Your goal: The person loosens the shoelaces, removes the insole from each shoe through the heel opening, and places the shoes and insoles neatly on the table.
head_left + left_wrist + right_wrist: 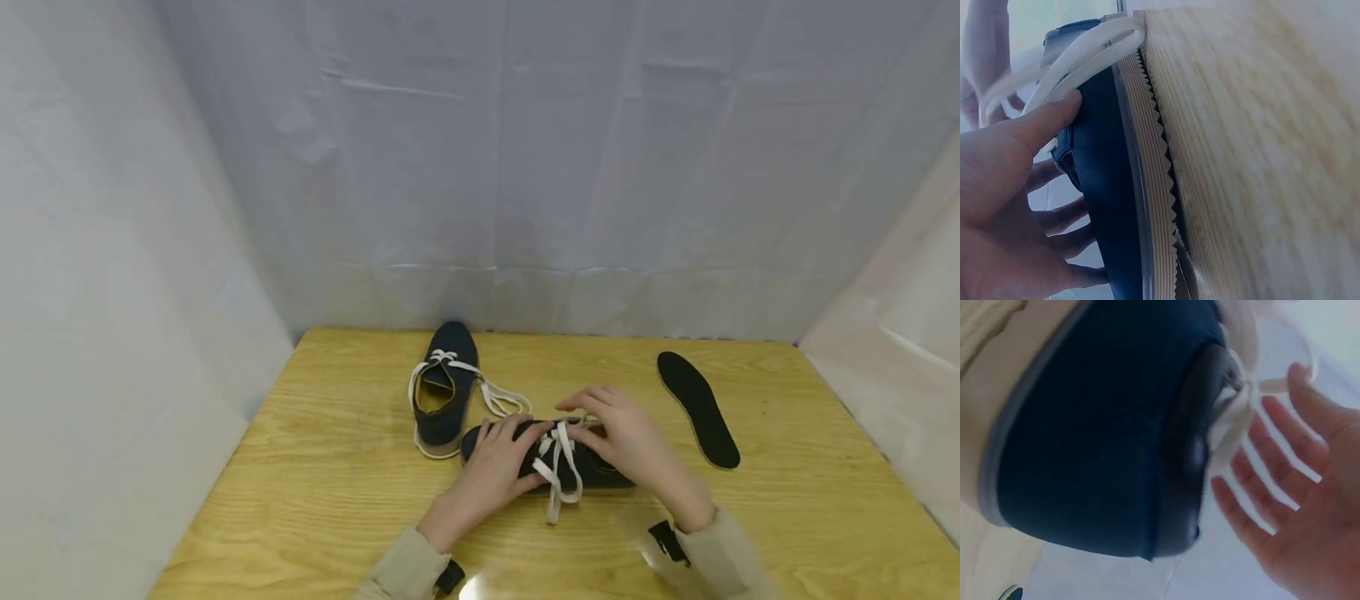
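Observation:
A dark navy shoe [600, 478] lies sideways on the table, toe to the left, its white laces [577, 483] tied in a bow that droops over the near side. My left hand [491, 465] grips the shoe around its front half. In the left wrist view, the thumb presses the near side of the upper [1100, 162] by the lace loops [1091, 53], fingers across the top. Over the shoe opening hovers my right hand [628, 432]. The right wrist view has its fingers [1279, 465] spread loosely beside the laces [1235, 422], thumb tip overlapping a thin loop.
A matching navy shoe [453, 340] stands behind to the left, toe pointing away, its white laces [504, 398] loose and trailing right. On the right lies a black insole [699, 408]. Pale curtains [525, 167] hang beyond the wooden table's [315, 500] back and sides.

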The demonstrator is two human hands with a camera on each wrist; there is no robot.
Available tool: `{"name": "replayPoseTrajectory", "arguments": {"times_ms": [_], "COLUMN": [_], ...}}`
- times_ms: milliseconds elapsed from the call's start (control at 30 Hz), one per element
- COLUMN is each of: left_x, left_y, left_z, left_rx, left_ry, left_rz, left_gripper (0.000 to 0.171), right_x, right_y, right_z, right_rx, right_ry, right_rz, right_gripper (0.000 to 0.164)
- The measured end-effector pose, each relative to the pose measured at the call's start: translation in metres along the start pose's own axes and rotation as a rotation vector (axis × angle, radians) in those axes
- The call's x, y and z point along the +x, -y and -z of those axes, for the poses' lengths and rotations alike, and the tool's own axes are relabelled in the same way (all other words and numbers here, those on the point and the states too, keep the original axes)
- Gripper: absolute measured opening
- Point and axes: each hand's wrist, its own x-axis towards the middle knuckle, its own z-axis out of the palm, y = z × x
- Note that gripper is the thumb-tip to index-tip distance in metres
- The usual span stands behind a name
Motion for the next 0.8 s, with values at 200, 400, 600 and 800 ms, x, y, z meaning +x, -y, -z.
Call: {"name": "replayPoseTrajectory", "arguments": {"times_ms": [200, 400, 600, 800], "left_x": [0.000, 0.000, 0.000, 0.000], "left_y": [0.000, -0.001, -0.001, -0.002], "left_z": [-0.001, 0.000, 0.000, 0.000], "left_rx": [-0.003, 0.003, 0.018, 0.026], "left_ry": [0.018, 0.008, 0.010, 0.000], "left_rz": [0.014, 0.016, 0.020, 0.019], "left_gripper": [0.066, 0.064, 0.064, 0.064], "right_x": [-0.002, -0.001, 0.000, 0.004], "right_y": [0.001, 0.003, 0.003, 0.007], "right_z": [-0.009, -0.011, -0.011, -0.001], "right_rx": [-0.151, -0.163, -0.158, -0.093], "right_ry": [-0.004, -0.120, -0.235, -0.406], "right_rz": [-0.017, 0.010, 0.017, 0.036], "right_gripper": [0.012, 0.018, 0.022, 0.025]}}
